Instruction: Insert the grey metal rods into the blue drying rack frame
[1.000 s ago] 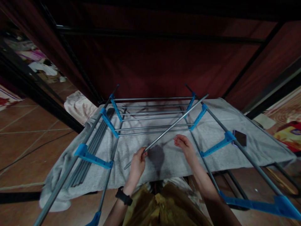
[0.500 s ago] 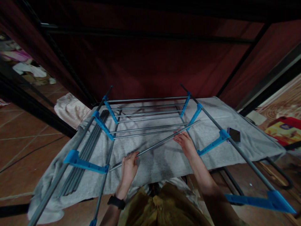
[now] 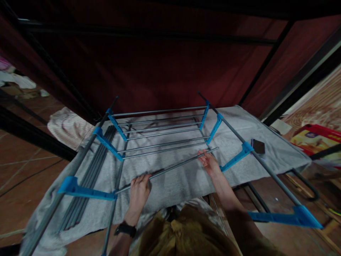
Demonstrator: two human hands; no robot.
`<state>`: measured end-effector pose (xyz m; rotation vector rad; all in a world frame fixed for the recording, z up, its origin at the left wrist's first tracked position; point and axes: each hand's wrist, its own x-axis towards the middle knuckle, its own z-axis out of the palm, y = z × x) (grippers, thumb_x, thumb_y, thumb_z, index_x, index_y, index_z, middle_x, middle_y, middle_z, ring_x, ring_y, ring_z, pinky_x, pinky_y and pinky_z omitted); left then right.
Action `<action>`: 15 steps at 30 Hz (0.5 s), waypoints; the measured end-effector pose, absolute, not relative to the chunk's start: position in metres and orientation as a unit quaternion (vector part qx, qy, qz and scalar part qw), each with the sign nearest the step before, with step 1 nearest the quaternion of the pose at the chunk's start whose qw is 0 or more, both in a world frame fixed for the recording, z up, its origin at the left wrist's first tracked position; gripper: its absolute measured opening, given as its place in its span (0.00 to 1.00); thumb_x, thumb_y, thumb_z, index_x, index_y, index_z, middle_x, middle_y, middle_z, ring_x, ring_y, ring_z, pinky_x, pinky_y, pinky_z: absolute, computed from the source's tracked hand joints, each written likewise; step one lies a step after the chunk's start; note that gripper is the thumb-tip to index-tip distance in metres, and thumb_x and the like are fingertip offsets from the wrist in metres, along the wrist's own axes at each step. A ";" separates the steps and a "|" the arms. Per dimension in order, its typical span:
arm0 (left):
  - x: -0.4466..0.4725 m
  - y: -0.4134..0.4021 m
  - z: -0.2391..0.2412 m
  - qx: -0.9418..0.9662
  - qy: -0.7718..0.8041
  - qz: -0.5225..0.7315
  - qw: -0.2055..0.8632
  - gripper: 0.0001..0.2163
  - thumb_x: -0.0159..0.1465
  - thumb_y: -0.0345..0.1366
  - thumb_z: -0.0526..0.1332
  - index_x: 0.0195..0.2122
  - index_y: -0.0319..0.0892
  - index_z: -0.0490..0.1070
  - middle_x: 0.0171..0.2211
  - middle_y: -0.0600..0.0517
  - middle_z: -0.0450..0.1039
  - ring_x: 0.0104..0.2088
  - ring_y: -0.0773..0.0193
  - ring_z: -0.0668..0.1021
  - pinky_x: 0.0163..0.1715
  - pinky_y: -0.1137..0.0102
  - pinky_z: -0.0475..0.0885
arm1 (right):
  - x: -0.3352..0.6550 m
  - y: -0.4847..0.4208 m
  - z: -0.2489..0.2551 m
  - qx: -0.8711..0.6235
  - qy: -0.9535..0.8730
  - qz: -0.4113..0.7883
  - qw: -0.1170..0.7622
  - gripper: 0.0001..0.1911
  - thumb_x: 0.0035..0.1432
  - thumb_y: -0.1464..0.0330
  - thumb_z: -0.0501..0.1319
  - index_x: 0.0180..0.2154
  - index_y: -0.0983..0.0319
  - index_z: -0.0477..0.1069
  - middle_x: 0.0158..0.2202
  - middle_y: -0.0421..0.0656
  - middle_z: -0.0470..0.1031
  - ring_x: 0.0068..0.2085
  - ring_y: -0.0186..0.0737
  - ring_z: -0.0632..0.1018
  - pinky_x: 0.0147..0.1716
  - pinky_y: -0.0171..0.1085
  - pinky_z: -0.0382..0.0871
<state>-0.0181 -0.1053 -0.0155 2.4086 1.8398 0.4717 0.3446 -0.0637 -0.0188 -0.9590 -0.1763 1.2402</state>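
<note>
Over grey cloth (image 3: 176,188), left fingers (image 3: 144,177) clasp a rod (image 3: 176,166); right fingers (image 3: 203,158), half-open, touch it.

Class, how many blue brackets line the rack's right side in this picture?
4: the farthest bracket, at the back; the second bracket, just nearer; the third bracket, between the right hand and the phone; the nearest bracket, at lower right. Others may lie out of frame.

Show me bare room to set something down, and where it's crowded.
Bare gray cloth lies between the left hand and right hand, on the near side of the metal rod; another patch lies right of the smartphone. Crowded: the left, where bundled metal tubes lie beneath a blue bracket.
</note>
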 end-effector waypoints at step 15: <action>-0.025 -0.100 -0.023 0.790 0.611 0.043 -0.031 0.23 0.60 0.20 0.51 0.52 0.40 0.75 0.48 0.44 0.78 0.49 0.53 0.77 0.52 0.59 0.65 | 0.356 -0.075 -0.071 -0.424 -0.057 0.570 0.702 0.05 0.53 0.75 0.67 0.33 0.61 0.75 0.34 0.43 0.83 0.36 0.38 0.83 0.39 0.36 0.80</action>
